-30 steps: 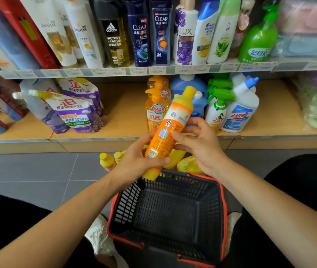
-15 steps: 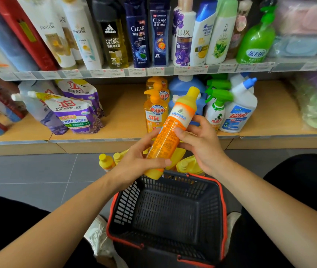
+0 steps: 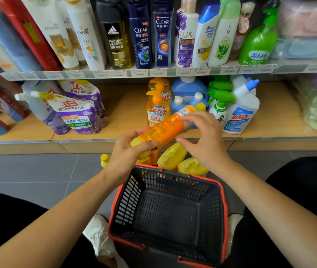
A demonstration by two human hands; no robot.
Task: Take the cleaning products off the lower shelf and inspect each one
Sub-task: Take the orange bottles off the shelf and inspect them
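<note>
Orange plastic bottle with a yellow cap (image 3: 164, 130) is off the lower shelf and held in mid-air, tilted almost onto its side with the cap end up and to the right. Nearest the camera, a dark plastic mesh basket with a red rim (image 3: 173, 213) sits on the grey tiled floor (image 3: 37, 171) between the person's legs. Above its far rim, the left hand (image 3: 128, 153) wraps curled fingers round the bottle's base end, and the right hand (image 3: 206, 140) arches over the neck end, fingers on top and thumb beneath, gripping it. Directly behind the basket, yellow plastic bottles (image 3: 171, 156) lie on the floor, partly hidden by the basket rim and the left hand. Beyond them, the wooden lower shelf (image 3: 124, 113) carries purple-and-white refill pouches (image 3: 76, 115) at left. An orange pump bottle (image 3: 156, 111), blue bottles (image 3: 188, 89), a green-trigger spray bottle (image 3: 220, 109) and a white bottle with a blue nozzle cap (image 3: 240, 113) stand at centre, several partly covered by the held bottle and the right hand. Farthest, the upper shelf holds upright shampoo bottles (image 3: 140, 35) behind a price-label strip (image 3: 153, 72).
</note>
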